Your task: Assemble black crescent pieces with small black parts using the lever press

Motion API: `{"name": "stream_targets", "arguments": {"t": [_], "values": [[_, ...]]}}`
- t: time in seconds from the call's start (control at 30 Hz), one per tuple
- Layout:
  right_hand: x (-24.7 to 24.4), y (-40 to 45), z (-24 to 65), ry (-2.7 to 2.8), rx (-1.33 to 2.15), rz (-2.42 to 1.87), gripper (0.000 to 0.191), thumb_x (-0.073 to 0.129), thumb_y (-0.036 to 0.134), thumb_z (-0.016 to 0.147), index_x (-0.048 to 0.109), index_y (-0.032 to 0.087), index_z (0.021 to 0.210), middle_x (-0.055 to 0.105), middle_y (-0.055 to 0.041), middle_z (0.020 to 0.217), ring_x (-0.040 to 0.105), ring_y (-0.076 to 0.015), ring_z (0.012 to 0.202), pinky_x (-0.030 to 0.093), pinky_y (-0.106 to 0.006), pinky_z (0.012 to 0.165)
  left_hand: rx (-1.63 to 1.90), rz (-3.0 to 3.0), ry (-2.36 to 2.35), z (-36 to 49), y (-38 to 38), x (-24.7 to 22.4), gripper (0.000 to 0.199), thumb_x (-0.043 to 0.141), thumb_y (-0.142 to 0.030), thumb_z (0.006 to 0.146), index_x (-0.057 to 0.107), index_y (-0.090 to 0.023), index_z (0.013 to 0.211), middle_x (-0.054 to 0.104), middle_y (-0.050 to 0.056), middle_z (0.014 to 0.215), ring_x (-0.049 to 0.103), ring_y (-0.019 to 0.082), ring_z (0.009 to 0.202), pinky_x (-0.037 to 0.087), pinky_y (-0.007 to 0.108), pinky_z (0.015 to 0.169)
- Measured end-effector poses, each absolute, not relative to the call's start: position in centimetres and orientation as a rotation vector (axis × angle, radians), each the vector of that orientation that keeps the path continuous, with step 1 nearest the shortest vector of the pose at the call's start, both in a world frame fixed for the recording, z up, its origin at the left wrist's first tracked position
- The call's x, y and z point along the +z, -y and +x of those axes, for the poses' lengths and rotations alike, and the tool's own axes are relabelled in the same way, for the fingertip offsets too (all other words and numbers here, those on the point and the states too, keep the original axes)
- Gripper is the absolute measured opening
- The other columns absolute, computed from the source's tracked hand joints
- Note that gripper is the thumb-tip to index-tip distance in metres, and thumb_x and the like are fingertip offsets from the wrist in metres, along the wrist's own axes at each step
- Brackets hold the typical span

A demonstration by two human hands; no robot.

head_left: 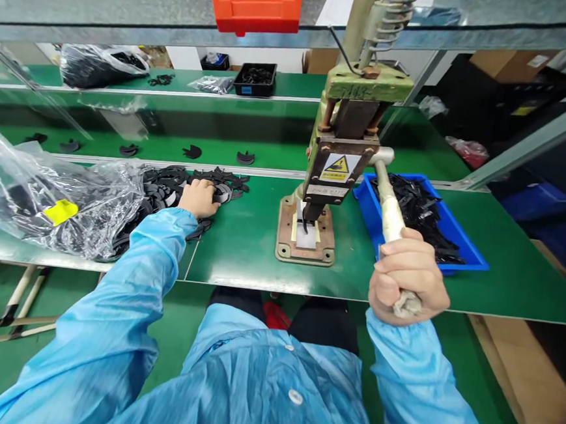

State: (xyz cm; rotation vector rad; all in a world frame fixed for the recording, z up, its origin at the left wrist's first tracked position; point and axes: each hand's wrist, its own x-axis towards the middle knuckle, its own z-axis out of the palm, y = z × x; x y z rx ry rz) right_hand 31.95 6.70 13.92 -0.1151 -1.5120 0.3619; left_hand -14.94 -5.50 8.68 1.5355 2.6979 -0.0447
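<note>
My right hand (409,277) is wrapped round the cloth-bound lever (390,207) of a green hand press (369,85). Under the press ram (314,212), a small dark piece (305,227) rests by the light metal plate (306,238) on the base. My left hand (199,199) lies over a pile of black curved plastic parts (160,186), its fingers curled down among them. A greyish curved part (223,193) shows right beside its fingers. What those fingers hold, if anything, is hidden. The pile spills from a clear plastic bag (86,190) with a yellow label.
A blue tray (472,261) of black parts stands right of the press, behind my right hand. Several curved parts (192,152) lie spaced along the back ledge. An orange bin (257,4) hangs overhead. Farther back are a black tray (254,89) and a filled bag (96,66).
</note>
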Motion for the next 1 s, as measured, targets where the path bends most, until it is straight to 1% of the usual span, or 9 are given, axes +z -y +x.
{"name": "stream_targets", "arguments": {"t": [0.13, 0.33, 0.43, 0.5, 0.53, 0.7, 0.77, 0.87, 1.0], "values": [[14.3, -6.3, 32.1, 1.586, 0.313, -0.106, 0.024, 0.077, 0.032, 0.084, 0.06, 0.028, 0.067, 0.067, 0.0027, 0.062, 0.072, -0.0206, 0.073, 0.062, -0.057, 0.1, -0.123, 1.556, -2.667, -15.0, 5.3, 8.2, 0.053, 0.064, -0.046, 0.093, 0.07, -0.014, 0.134, 0.058, 0.025, 0.156, 0.045, 0.046, 0.145, 0.041, 0.06, 0.115], [14.7, -5.9, 31.7, 1.587, 0.343, -0.086, 0.021, 0.074, 0.03, 0.086, 0.059, 0.029, 0.072, 0.067, 0.0043, 0.067, 0.073, -0.0195, 0.079, 0.062, -0.052, 0.106, -0.091, 1.666, -2.579, -13.4, 5.3, 8.1, 0.034, 0.068, -0.047, 0.089, 0.072, -0.021, 0.11, 0.07, 0.02, 0.14, 0.054, 0.045, 0.14, 0.048, 0.057, 0.106], [15.1, -5.3, 31.8, 1.607, 0.316, -0.095, 0.02, 0.072, 0.029, 0.089, 0.058, 0.029, 0.075, 0.068, 0.0048, 0.067, 0.074, -0.0183, 0.08, 0.063, -0.049, 0.107, 0.051, 1.739, -2.509, -12.6, 5.7, 8.0, 0.023, 0.061, -0.046, 0.089, 0.065, -0.024, 0.096, 0.078, 0.011, 0.115, 0.068, 0.036, 0.117, 0.053, 0.047, 0.096], [15.2, -4.8, 31.9, 1.631, 0.277, -0.131, 0.018, 0.069, 0.028, 0.09, 0.057, 0.029, 0.077, 0.068, 0.0051, 0.068, 0.076, -0.018, 0.082, 0.064, -0.05, 0.107, 0.209, 1.767, -2.417, -12.2, 5.9, 7.6, 0.029, 0.054, -0.055, 0.089, 0.06, -0.027, 0.091, 0.078, 0.001, 0.091, 0.071, 0.028, 0.092, 0.055, 0.041, 0.088], [15.2, -4.7, 31.9, 1.638, 0.255, -0.144, 0.018, 0.067, 0.028, 0.091, 0.055, 0.03, 0.078, 0.068, 0.0053, 0.068, 0.076, -0.0179, 0.081, 0.064, -0.05, 0.106, 0.275, 1.799, -2.362, -12.1, 5.8, 7.2, 0.033, 0.051, -0.061, 0.087, 0.059, -0.029, 0.092, 0.076, -0.003, 0.085, 0.07, 0.026, 0.087, 0.056, 0.04, 0.086], [14.6, -4.7, 32.1, 1.694, 0.238, -0.209, 0.028, 0.077, 0.025, 0.08, 0.05, 0.03, 0.073, 0.065, 0.0061, 0.065, 0.076, -0.0183, 0.079, 0.066, -0.049, 0.104, 0.452, 1.784, -2.161, -8.3, 4.3, 5.9, 0.038, 0.054, -0.071, 0.079, 0.064, -0.041, 0.101, 0.077, -0.017, 0.087, 0.069, 0.024, 0.085, 0.058, 0.041, 0.082], [14.6, -4.5, 32.3, 1.7, 0.255, -0.233, 0.025, 0.072, 0.028, 0.085, 0.051, 0.03, 0.071, 0.065, 0.0052, 0.065, 0.077, -0.0182, 0.08, 0.065, -0.05, 0.105, 0.552, 1.686, -2.102, -4.8, 4.2, 6.2, 0.038, 0.06, -0.071, 0.082, 0.068, -0.04, 0.102, 0.075, -0.014, 0.08, 0.067, 0.023, 0.078, 0.058, 0.039, 0.076], [14.8, -4.5, 32.5, 1.661, 0.316, -0.163, 0.021, 0.069, 0.031, 0.09, 0.056, 0.03, 0.074, 0.067, 0.0048, 0.068, 0.077, -0.0189, 0.083, 0.063, -0.053, 0.109, 0.978, 1.425, -1.973, -0.1, 3.4, 6.6, 0.045, 0.072, -0.07, 0.079, 0.065, -0.028, 0.092, 0.071, -0.002, 0.075, 0.064, 0.02, 0.07, 0.054, 0.035, 0.067], [14.6, -5.3, 32.4, 1.644, 0.369, -0.091, 0.017, 0.073, 0.027, 0.088, 0.06, 0.028, 0.077, 0.069, 0.0051, 0.072, 0.076, -0.019, 0.087, 0.061, -0.056, 0.111, 1.271, 1.096, -1.813, 1.9, 1.9, 6.4, 0.052, 0.085, -0.069, 0.075, 0.062, -0.023, 0.084, 0.059, -0.003, 0.062, 0.054, 0.013, 0.055, 0.044, 0.026, 0.054]]}}
